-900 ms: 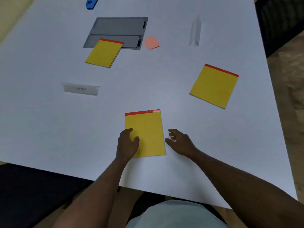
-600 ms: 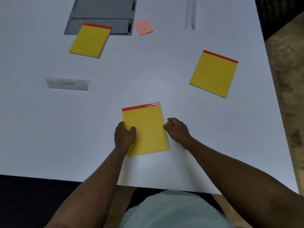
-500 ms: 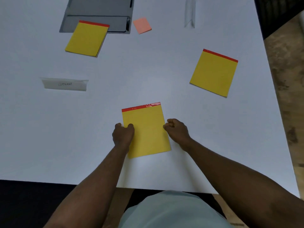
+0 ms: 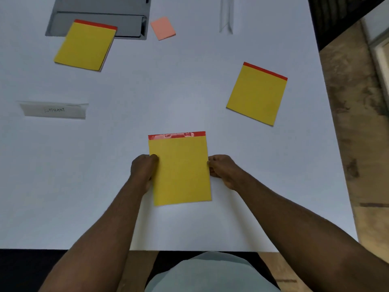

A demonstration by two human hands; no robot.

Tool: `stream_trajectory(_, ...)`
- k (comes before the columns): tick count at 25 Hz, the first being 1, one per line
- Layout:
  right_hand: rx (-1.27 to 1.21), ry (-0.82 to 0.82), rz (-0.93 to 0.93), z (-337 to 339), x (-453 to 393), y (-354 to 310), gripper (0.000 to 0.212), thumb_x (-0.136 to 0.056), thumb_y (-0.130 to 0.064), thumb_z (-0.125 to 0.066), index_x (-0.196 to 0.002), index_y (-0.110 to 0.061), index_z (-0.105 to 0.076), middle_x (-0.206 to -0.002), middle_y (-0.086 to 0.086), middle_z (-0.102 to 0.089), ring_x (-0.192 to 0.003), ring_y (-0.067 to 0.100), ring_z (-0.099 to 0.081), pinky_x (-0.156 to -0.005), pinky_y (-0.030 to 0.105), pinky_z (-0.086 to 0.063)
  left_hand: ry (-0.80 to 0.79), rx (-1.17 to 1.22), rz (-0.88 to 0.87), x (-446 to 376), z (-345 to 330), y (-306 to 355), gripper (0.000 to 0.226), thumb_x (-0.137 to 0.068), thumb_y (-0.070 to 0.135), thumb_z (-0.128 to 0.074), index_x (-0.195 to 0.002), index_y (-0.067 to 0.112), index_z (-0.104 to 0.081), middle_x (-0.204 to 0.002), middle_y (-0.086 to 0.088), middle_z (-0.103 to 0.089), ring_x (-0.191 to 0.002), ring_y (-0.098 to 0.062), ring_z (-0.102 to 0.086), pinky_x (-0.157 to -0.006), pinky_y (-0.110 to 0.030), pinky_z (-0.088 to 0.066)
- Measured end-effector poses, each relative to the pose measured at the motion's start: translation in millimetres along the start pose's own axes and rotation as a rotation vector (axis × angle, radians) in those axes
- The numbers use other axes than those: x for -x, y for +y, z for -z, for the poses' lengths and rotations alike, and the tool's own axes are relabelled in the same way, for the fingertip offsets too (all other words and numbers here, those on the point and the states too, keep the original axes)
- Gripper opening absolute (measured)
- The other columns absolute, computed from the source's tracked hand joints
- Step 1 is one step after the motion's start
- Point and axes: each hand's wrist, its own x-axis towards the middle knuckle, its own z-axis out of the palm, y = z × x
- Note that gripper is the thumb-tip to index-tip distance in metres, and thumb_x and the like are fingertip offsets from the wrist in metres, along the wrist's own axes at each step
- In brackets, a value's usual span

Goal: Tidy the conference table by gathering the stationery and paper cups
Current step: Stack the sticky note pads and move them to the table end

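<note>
A yellow notepad with a red top strip, the near notepad [image 4: 181,169], lies close to the front edge of the white table [image 4: 147,98]. My left hand [image 4: 143,169] grips its left edge and my right hand [image 4: 223,169] grips its right edge. A second yellow notepad [image 4: 257,92] lies at the right. A third yellow notepad [image 4: 85,46] rests at the far left, partly on a grey tray [image 4: 128,22]. A pink sticky-note pad [image 4: 163,28] lies beside that tray. No paper cups are in view.
A folded white name card [image 4: 54,110] reading "ELEPHANT" stands at the left. Another name card [image 4: 226,14] stands at the far middle, seen end-on. The table's right edge meets a brown floor [image 4: 357,123]. A dark chair [image 4: 336,17] sits at the far right corner.
My left hand slid from on top of the near notepad to its left edge, and my right hand closed onto its right edge. The view shifted nearer and lower.
</note>
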Motion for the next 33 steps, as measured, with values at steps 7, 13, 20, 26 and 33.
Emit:
stream_trajectory(7,0.076,0.239,0.177,94.8,-17.3,-32.0,0.017,-0.089,-0.025,-0.062,-0.1,-0.014,-0.069,-0.107,0.009,-0.069,-0.089,0.018,-0.063,-0.079,0.029,-0.049,-0.14,0.219,-0.024,9.2,-52.9,10.1,0.021,-0.101,0.021,-0.051,-0.121,0.018,-0.055,-0.112,-0.004,-0.069,-0.101,-0.027,-0.067,-0.082,-0.044,-0.056)
stream_trajectory(13,0.216,0.755,0.071,168.7,-75.3,-81.1,0.076,-0.08,-0.049,-0.071,-0.129,-0.001,-0.04,-0.135,0.02,-0.044,-0.125,0.039,-0.045,-0.099,0.046,-0.041,-0.028,0.204,0.002,6.9,-82.2,8.2,0.021,-0.1,0.022,-0.052,-0.12,0.021,-0.056,-0.114,-0.005,-0.068,-0.101,-0.027,-0.067,-0.079,-0.043,-0.055)
stream_trajectory(20,0.148,0.623,-0.222,187.7,-109.1,-111.7,0.061,-0.078,-0.03,-0.071,-0.128,-0.008,-0.043,-0.132,0.01,-0.052,-0.119,0.028,-0.053,-0.09,0.036,-0.044,0.051,0.17,0.027,16.4,-96.5,5.3,0.022,-0.1,0.022,-0.052,-0.12,0.018,-0.058,-0.114,-0.003,-0.068,-0.101,-0.024,-0.065,-0.075,-0.038,-0.053)
stream_trajectory(26,0.233,0.515,-0.209,203.7,-115.7,-118.8,0.045,-0.079,-0.027,-0.071,-0.118,-0.009,-0.058,-0.126,0.011,-0.06,-0.117,0.032,-0.055,-0.091,0.036,-0.047,0.065,0.153,0.039,23.4,-107.7,9.5,0.019,-0.1,0.022,-0.052,-0.117,0.017,-0.059,-0.114,-0.005,-0.067,-0.103,-0.025,-0.064,-0.083,-0.041,-0.051)
stream_trajectory(33,0.187,0.659,-0.06,202.6,-113.7,-108.6,0.03,-0.083,-0.016,-0.054,-0.112,-0.008,-0.06,-0.124,0.014,-0.056,-0.118,0.031,-0.051,-0.095,0.036,-0.042,0.054,0.168,0.025,26.1,-110.1,7.1,0.019,-0.099,0.021,-0.054,-0.116,0.019,-0.06,-0.115,-0.003,-0.068,-0.105,-0.026,-0.064,-0.09,-0.046,-0.052)
